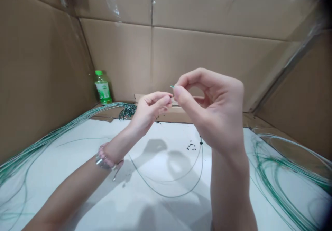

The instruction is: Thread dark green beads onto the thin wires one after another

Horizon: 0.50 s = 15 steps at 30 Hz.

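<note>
My right hand is raised and closed in a pinch. Out of its fingertips sticks the short tip of a green wire. Just left of it, my left hand pinches a tiny dark piece between thumb and forefinger; its exact kind is too small to make out. The fingertips of both hands are close together. Below them, a thin green wire loop curves over the white surface, with a small black piece on its right side. Several loose black bits lie beside that loop.
Cardboard walls enclose the white work surface. A bottle of green liquid stands at the back left. Bundles of green wires lie along the left and right; the left bundle ends in a dark cluster.
</note>
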{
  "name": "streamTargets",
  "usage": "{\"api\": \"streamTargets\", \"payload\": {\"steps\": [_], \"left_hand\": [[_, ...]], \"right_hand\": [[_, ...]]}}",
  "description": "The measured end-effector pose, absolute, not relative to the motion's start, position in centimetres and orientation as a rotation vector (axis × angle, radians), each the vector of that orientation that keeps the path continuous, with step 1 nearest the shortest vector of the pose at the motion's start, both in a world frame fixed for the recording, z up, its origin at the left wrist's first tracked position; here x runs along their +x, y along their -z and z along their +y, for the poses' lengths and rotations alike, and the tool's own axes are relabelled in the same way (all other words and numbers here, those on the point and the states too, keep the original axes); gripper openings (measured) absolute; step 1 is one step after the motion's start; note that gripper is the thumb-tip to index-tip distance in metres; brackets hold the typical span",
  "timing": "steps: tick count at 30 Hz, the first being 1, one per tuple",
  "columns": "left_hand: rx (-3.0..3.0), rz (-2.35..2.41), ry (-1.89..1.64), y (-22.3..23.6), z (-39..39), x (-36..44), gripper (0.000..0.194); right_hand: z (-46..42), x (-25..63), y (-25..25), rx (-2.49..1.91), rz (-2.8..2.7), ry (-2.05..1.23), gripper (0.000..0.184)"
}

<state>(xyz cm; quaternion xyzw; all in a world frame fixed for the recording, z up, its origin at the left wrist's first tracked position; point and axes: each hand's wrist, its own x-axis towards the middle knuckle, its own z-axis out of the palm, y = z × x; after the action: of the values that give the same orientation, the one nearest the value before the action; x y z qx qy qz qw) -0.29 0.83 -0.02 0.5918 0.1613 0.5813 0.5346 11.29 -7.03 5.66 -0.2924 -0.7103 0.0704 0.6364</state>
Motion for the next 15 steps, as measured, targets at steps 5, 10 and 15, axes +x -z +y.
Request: {"api": "streamTargets", "payload": {"steps": [5,10,15], "left_hand": [[1.235,0.197,-1.383,-2.3,-1.7,-2.7,0.017],[1.252,0.093,-1.323,-2.4,-2.7,-2.8,0.009],[1.252,0.070,-1.317,-2.3,-2.7,-3.0,0.007]], "right_hand": [[-7.1,10.1,-4.8,-0.725,-1.629,-0.123,0.009],[-7.2,9.3,-4.3,-0.693,-1.609,-0.139,0.011],[-7.3,9.0,-4.3,-0.689,-1.584,-0.148,0.014]]}}
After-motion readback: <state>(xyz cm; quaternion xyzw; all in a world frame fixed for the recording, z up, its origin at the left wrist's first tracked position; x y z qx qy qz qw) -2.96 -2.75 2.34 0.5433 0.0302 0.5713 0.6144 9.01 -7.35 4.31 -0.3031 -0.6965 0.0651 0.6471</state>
